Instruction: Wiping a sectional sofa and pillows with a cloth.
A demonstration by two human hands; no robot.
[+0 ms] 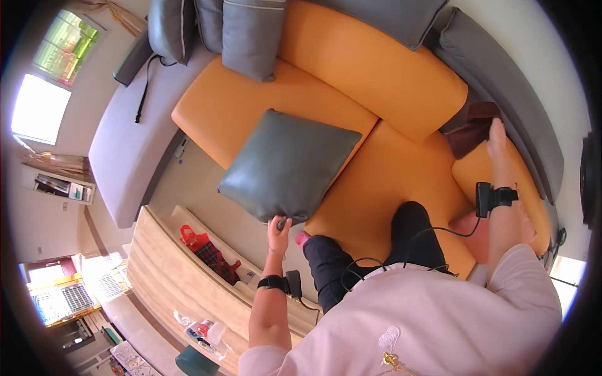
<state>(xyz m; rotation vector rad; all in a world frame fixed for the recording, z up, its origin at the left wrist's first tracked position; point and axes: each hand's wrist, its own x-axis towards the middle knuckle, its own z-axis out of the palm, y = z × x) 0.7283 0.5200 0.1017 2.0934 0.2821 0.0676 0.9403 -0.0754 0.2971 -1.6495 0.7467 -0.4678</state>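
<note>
My left hand point(278, 237) grips the near edge of a dark grey-green leather cushion point(289, 164), which bunches up at the fingers. The cushion is tilted over the orange sofa seat point(371, 188) and part of the floor. Far to the right, my right hand point(497, 136) has a dark maroon cloth point(470, 131) in it. That cloth lies against the orange armrest point(484, 160), close to the grey side bolster point(510, 98). My fingers on that side are partly hidden by the cloth and the hand's angle.
Grey cushions point(251, 37) lean along the orange backrest point(376, 56). At left is a pale chaise seat point(136, 122) with a black strap point(143, 91). A stone-look coffee table point(188, 272) holds small items point(204, 331); a red plaid bag point(211, 256) sits on its lower shelf.
</note>
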